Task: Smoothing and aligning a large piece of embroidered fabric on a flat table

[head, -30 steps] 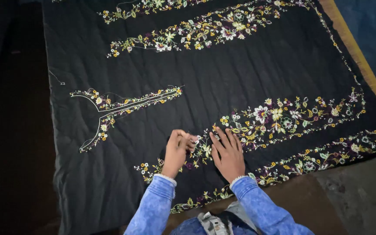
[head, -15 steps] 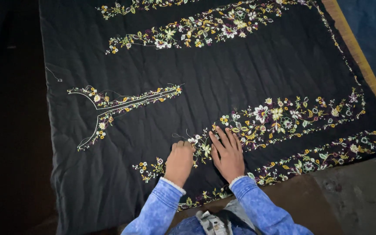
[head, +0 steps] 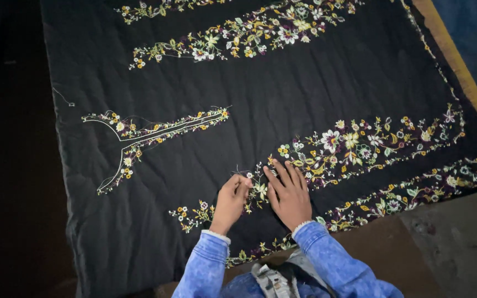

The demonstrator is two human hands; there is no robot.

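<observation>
Dark floor all round; black embroidered cloth (head: 260,110) is spread flat over it, with a yellow strip (head: 454,60) along the far right edge and bare grey floor (head: 448,243) at lower right.

Left hand (head: 230,203): fingers curled in, tips pinched at the floral band (head: 360,146) near its left end. Looks like a loose thread end (head: 242,170) is there, but too fine to tell whether it's actually gripped. Right hand (head: 289,194): fingers released and splayed, palm pressing flat on the same band, just beside the left hand. Blue denim sleeves (head: 327,259) at the bottom of the frame.

Other stitching: Y-shaped neckline motif (head: 139,135) at left, more floral bands along the top (head: 249,36) and near edge (head: 415,193).

Handling, my read: cloth is light, soft and limp, wrinkles easily and slides under a pull. Embroidered areas are stiffer, and the threads snag. Pin it flat with a palm next to the working spot; pinch only the stray thread, not the stitched flowers.
</observation>
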